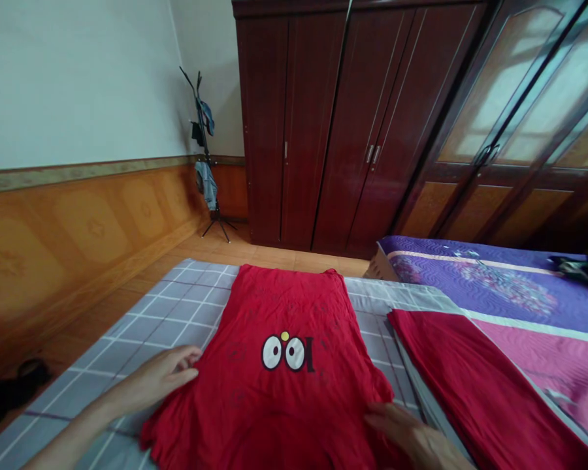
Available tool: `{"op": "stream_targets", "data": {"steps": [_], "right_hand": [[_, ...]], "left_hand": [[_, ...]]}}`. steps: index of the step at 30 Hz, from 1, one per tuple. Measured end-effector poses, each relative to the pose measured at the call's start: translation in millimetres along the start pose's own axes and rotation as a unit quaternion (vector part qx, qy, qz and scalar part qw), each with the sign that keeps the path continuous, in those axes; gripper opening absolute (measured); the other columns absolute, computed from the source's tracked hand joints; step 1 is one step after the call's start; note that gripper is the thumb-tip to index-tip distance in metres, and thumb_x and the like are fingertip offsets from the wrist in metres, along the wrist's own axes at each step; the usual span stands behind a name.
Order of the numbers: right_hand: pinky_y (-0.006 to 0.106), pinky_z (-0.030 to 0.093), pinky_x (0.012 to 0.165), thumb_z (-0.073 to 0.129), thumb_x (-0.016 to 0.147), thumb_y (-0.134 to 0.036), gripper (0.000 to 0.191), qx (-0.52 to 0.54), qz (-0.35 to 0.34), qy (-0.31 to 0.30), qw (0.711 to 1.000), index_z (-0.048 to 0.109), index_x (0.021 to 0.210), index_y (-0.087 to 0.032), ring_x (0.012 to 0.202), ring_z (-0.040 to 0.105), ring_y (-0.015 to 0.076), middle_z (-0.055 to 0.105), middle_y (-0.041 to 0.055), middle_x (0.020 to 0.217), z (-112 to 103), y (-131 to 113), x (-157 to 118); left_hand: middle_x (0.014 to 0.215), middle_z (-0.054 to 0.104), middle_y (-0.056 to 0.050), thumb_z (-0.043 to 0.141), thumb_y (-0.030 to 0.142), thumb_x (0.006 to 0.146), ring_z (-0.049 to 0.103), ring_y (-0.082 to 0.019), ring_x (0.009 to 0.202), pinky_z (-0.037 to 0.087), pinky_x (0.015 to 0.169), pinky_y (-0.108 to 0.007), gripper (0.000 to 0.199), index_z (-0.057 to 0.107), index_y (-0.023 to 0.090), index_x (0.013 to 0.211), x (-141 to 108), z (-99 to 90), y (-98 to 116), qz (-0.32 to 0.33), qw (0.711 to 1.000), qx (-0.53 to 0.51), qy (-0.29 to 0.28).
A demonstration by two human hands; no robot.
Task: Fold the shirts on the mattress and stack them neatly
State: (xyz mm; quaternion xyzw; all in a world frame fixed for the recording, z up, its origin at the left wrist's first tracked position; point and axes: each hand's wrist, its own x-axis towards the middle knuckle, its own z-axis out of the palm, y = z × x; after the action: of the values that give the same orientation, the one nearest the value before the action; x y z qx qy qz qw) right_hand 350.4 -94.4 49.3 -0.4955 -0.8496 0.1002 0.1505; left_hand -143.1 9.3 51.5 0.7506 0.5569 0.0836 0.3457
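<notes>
A red T-shirt lies spread out on the bed, its collar end toward me. Its front carries a print of two big white eyes, a yellow dot and dark lettering. At the shirt's left edge is my left hand, fingers slightly bent and thumb apart, with no cloth seen gripped. My right hand rests near the right sleeve, its fingers stretched out over the fabric and a little blurred. To the right lies a folded red garment, long and flat.
Grey checked bedding lies under the clothes. On the right is a purple and pink bed cover with a dark item on it. Beyond the bed stand a dark red wardrobe and a coat rack. A black object is at lower left.
</notes>
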Motion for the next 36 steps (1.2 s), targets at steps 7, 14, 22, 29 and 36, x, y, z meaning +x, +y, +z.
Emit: {"op": "stream_targets", "data": {"steps": [7, 14, 22, 29, 36], "right_hand": [[0.037, 0.046, 0.084, 0.053, 0.078, -0.047, 0.035, -0.036, 0.259, 0.041, 0.964, 0.066, 0.089, -0.016, 0.093, 0.062, 0.0271, 0.065, 0.0138, 0.093, 19, 51, 68], [0.026, 0.035, 0.053, 0.048, 0.075, -0.039, 0.028, 0.115, 0.323, 0.071, 0.937, 0.046, 0.053, -0.021, 0.055, 0.049, 0.0148, 0.048, -0.0007, 0.052, 10, 37, 109], [0.023, 0.031, 0.043, 0.054, 0.069, -0.066, 0.047, 0.396, 0.330, 0.080, 0.853, 0.051, 0.065, -0.019, 0.047, 0.043, 0.0103, 0.050, -0.0018, 0.055, -38, 4, 64], [0.022, 0.033, 0.044, 0.065, 0.062, -0.054, 0.039, 0.333, 0.350, 0.026, 0.875, 0.054, 0.057, -0.017, 0.048, 0.046, 0.0106, 0.053, -0.0015, 0.051, 18, 35, 26], [0.023, 0.037, 0.043, 0.061, 0.077, -0.040, 0.037, 0.290, 0.446, 0.096, 0.841, 0.060, 0.097, -0.008, 0.044, 0.052, 0.0127, 0.051, -0.0050, 0.048, 17, 80, 136]], "left_hand": [[0.121, 0.060, -0.017, 0.051, 0.050, 0.078, 0.052, -0.031, 0.117, 0.036, 0.102, -0.043, 0.051, 0.060, 0.014, 0.113, 42, 27.7, -2, -0.021, 0.986, 0.125, 0.105], [0.120, 0.064, -0.009, 0.052, 0.054, 0.076, 0.051, -0.031, 0.121, 0.038, 0.103, -0.040, 0.048, 0.061, 0.021, 0.109, 34, 31.8, 22, -0.046, 0.979, -0.101, 0.169], [0.126, 0.060, -0.009, 0.055, 0.064, 0.075, 0.053, -0.029, 0.119, 0.044, 0.099, -0.038, 0.063, 0.057, 0.021, 0.120, -26, 1.8, 40, -0.096, 0.932, -0.348, 0.037], [0.090, 0.069, -0.003, 0.057, 0.070, 0.071, 0.065, -0.025, 0.093, 0.049, 0.084, -0.036, 0.059, 0.057, 0.021, 0.104, -5, 38.7, 2, -0.089, 0.936, -0.337, -0.055], [0.095, 0.069, -0.010, 0.059, 0.064, 0.070, 0.067, -0.022, 0.083, 0.050, 0.069, -0.030, 0.063, 0.052, 0.014, 0.108, 131, 12.7, 31, -0.057, 0.926, -0.339, 0.155]]}}
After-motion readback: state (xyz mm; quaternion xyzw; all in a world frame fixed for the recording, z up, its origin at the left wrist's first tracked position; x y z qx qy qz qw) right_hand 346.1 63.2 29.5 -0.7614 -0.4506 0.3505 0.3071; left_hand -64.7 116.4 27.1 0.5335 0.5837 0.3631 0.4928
